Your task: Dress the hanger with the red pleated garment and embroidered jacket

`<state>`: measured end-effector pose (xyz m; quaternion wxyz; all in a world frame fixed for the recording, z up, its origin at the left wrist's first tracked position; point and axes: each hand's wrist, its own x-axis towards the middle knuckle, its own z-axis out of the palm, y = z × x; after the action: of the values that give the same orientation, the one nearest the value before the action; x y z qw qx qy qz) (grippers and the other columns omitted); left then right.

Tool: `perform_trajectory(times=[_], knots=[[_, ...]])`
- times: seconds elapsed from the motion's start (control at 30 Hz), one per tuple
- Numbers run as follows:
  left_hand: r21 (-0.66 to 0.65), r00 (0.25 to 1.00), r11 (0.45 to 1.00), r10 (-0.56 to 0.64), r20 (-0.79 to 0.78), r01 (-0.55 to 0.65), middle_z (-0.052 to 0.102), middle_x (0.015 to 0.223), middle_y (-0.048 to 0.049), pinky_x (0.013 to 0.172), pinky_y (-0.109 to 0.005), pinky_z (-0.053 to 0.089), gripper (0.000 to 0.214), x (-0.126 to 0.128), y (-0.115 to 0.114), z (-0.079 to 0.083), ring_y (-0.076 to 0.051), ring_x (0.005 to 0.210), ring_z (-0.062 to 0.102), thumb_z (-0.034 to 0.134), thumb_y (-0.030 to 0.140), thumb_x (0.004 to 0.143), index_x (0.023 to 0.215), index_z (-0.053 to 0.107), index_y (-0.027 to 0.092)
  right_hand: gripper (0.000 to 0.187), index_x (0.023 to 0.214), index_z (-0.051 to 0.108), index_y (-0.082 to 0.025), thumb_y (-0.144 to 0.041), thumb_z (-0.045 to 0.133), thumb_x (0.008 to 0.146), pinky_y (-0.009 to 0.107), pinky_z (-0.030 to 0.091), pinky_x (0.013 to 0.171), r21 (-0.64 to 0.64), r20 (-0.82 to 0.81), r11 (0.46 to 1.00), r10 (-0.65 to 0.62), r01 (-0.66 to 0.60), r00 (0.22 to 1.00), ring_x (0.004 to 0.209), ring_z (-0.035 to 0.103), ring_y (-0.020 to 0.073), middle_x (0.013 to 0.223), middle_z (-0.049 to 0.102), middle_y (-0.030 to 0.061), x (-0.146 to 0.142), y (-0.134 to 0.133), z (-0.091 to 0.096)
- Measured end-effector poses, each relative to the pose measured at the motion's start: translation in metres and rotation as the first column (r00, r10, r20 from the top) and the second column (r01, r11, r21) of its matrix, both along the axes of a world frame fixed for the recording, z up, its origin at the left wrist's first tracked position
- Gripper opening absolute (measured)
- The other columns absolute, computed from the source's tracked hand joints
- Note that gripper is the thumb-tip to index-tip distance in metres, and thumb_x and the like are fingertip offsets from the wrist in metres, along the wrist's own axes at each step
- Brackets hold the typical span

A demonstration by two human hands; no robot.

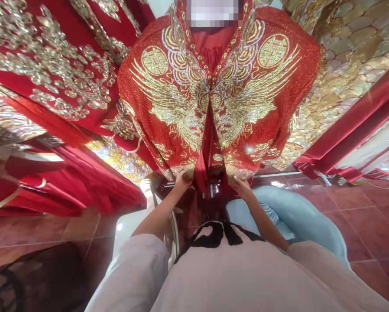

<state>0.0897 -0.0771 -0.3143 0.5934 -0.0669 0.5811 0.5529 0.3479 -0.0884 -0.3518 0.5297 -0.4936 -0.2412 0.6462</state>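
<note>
Jacket (225, 113) sits directly before you, fronts parted below the chest; your left hand (183, 181) and right hand (240, 185) each pinch its hem (243, 173) beside the opening. Pull evenly, keep edges level, spare the embroidery (253, 102).

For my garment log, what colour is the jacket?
The jacket is red with gold embroidery, best seen in the head view.

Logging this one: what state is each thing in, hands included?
Red jacket: upright; front edges meet at the chest, parted below; worn or hung, cannot tell.
Left hand: closed on the jacket's hem at one front edge.
Right hand: closed on the hem at the other edge.
Blue chair: upright, partly hidden by the right forearm.
Red cloth at left: hanging in folds.
</note>
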Motion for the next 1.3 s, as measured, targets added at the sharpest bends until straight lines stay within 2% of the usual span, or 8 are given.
perform_trajectory(times=[0.13, 0.3, 0.57, 0.67, 0.77, 0.93, 1.1, 1.3], knots=[[0.088, 0.996, 0.992, 0.087, 0.037, -0.090, 0.061, 0.062, 0.0030, 0.063, -0.021, 0.050, 0.011, 0.029, -0.012, 0.010, -0.008, 0.054, 0.058, 0.059, 0.007, 0.077, 0.070, 0.055, 0.015, 0.041, 0.082, 0.057, -0.019, -0.024, 0.075, 0.046, 0.028, 0.054, 0.067, -0.021, -0.085, 0.999, -0.029, 0.027, 0.996, 0.077, 0.064, 0.0158, 0.086, 0.067, 0.0011, -0.016, -0.006, 0.004], [0.111, 0.991, 0.985, 0.132, 0.000, -0.131, 0.062, 0.062, 0.0035, 0.058, -0.019, 0.050, 0.017, 0.064, -0.037, 0.020, -0.007, 0.053, 0.059, 0.066, 0.003, 0.073, 0.071, 0.054, 0.015, 0.033, 0.079, 0.057, -0.017, -0.023, 0.069, 0.049, 0.025, 0.049, 0.049, -0.054, -0.094, 0.996, -0.079, 0.074, 0.992, 0.066, 0.063, 0.0173, 0.071, 0.065, 0.0000, -0.037, -0.012, 0.013], [0.214, 0.995, 0.974, 0.082, -0.050, -0.069, 0.067, 0.076, 0.0015, 0.067, -0.025, 0.053, 0.020, 0.079, -0.055, 0.029, -0.011, 0.065, 0.063, 0.071, 0.004, 0.069, 0.081, 0.060, 0.016, 0.036, 0.073, 0.058, -0.014, -0.026, 0.081, 0.048, 0.018, 0.034, 0.037, -0.084, -0.064, 0.996, -0.037, 0.032, 0.997, 0.045, 0.049, 0.0080, 0.055, 0.057, -0.0034, -0.052, -0.015, 0.031], [0.279, 0.990, 0.958, 0.099, -0.105, -0.066, 0.068, 0.078, 0.0002, 0.071, -0.024, 0.052, 0.021, 0.083, -0.055, 0.029, -0.010, 0.067, 0.063, 0.071, 0.003, 0.068, 0.084, 0.061, 0.014, 0.039, 0.076, 0.059, -0.015, -0.024, 0.083, 0.046, 0.020, 0.043, 0.045, -0.093, -0.073, 0.995, -0.033, 0.026, 0.997, 0.053, 0.055, 0.0094, 0.063, 0.062, -0.0028, -0.059, -0.017, 0.033], [0.225, 0.996, 0.971, 0.085, -0.020, -0.078, 0.067, 0.072, 0.0001, 0.066, -0.022, 0.050, 0.014, 0.084, -0.054, 0.033, -0.009, 0.062, 0.062, 0.066, 0.001, 0.072, 0.078, 0.060, 0.012, 0.043, 0.081, 0.061, -0.016, -0.024, 0.083, 0.045, 0.023, 0.050, 0.055, -0.091, -0.099, 0.996, -0.024, 0.015, 0.995, 0.064, 0.060, 0.0112, 0.075, 0.066, -0.0014, -0.067, -0.019, 0.036], [0.118, 0.994, 0.993, 0.008, 0.111, -0.021, 0.063, 0.062, -0.0012, 0.064, -0.022, 0.050, 0.016, 0.077, -0.047, 0.043, -0.009, 0.055, 0.060, 0.060, 0.001, 0.078, 0.065, 0.058, 0.011, 0.040, 0.079, 0.063, -0.015, -0.023, 0.083, 0.046, 0.026, 0.051, 0.060, -0.068, -0.135, 0.997, 0.009, -0.018, 0.991, 0.067, 0.061, 0.0135, 0.074, 0.066, -0.0004, -0.077, -0.024, 0.044], [0.176, 0.977, 0.981, -0.116, 0.180, 0.084, 0.067, 0.071, -0.0029, 0.074, -0.025, 0.050, 0.007, 0.076, -0.045, 0.045, -0.011, 0.064, 0.062, 0.066, 0.004, 0.071, 0.070, 0.064, 0.011, 0.044, 0.091, 0.064, -0.017, -0.023, 0.081, 0.051, 0.034, 0.053, 0.081, -0.031, -0.204, 0.998, 0.051, -0.058, 0.978, 0.087, 0.065, 0.0193, 0.088, 0.069, 0.0019, -0.081, -0.028, 0.049], [0.255, 0.978, 0.962, -0.143, 0.149, 0.102, 0.068, 0.077, -0.0029, 0.077, -0.028, 0.049, 0.016, 0.076, -0.047, 0.037, -0.013, 0.070, 0.063, 0.070, 0.004, 0.064, 0.077, 0.064, 0.011, 0.040, 0.084, 0.065, -0.017, -0.026, 0.081, 0.048, 0.035, 0.053, 0.085, -0.076, -0.228, 0.996, 0.035, -0.054, 0.973, 0.091, 0.065, 0.0214, 0.086, 0.070, 0.0019, -0.083, -0.027, 0.050]])
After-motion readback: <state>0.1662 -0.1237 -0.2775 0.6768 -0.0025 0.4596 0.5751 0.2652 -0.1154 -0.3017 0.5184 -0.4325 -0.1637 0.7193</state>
